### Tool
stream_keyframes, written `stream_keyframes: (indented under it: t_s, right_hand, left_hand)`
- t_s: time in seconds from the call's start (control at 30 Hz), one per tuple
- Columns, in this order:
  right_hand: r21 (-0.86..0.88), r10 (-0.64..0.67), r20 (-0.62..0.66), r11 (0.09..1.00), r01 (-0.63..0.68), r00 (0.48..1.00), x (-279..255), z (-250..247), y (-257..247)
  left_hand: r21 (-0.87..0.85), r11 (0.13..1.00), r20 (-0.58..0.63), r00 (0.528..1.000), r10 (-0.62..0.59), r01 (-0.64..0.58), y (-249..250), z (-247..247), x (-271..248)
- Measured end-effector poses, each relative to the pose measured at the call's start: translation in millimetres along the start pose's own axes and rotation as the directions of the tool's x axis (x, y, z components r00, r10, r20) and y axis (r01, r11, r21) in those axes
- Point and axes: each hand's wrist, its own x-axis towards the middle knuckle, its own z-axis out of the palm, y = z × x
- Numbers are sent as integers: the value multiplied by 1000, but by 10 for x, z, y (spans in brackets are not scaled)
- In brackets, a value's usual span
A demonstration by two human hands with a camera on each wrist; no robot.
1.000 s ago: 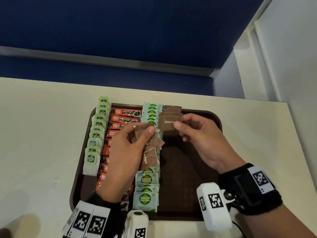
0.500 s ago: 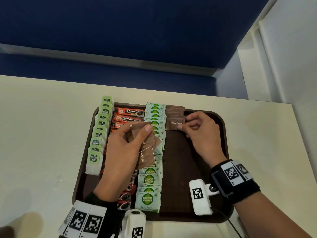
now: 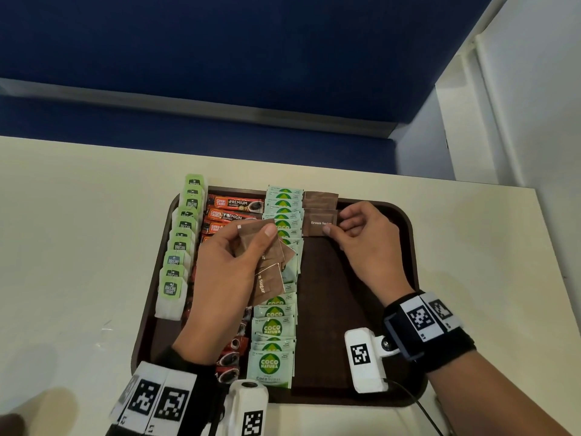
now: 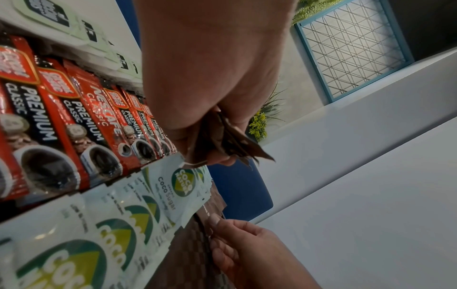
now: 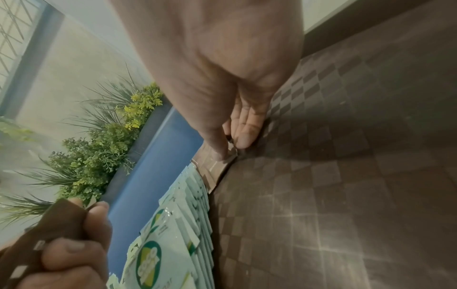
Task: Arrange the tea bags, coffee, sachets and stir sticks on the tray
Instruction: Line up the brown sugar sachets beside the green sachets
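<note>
left hand [image 3: 226, 278] grips brown sachets [image 3: 267, 262]; right hand [image 3: 361, 243] pinches one.

cream table [image 3: 78, 215], blue wall [image 3: 251, 42] — plants [image 5: 99, 152]

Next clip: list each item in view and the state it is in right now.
Tea bags: overlapping row along tray's left edge.
Coffee sticks: row laid beside them.
Coco sugar sachets: overlapping column.
Brown sugar sachet: on the tray, pinched by right hand.
Brown sachet bundle: gripped in left hand.
Tray: right side bare.
</note>
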Motion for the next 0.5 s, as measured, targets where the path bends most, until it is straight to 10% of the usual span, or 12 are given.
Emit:
stream_keyframes:
  t_s: [0.2, 0.37, 0.5]
  right_hand:
    - [132, -65, -38, 989, 69, 997, -270, -138, -264]
    - [339, -63, 363, 938, -68, 930, -544, -198, -623]
    - [377, -16, 427, 912, -162, 904, -520, -216, -651]
  left_hand:
    - [31, 999, -6, 1000, 28, -28, -31, 32, 4]
    - [108, 991, 58, 995, 79, -85, -21, 83, -28]
    - [42, 998, 75, 997, 33, -36, -6, 120, -64]
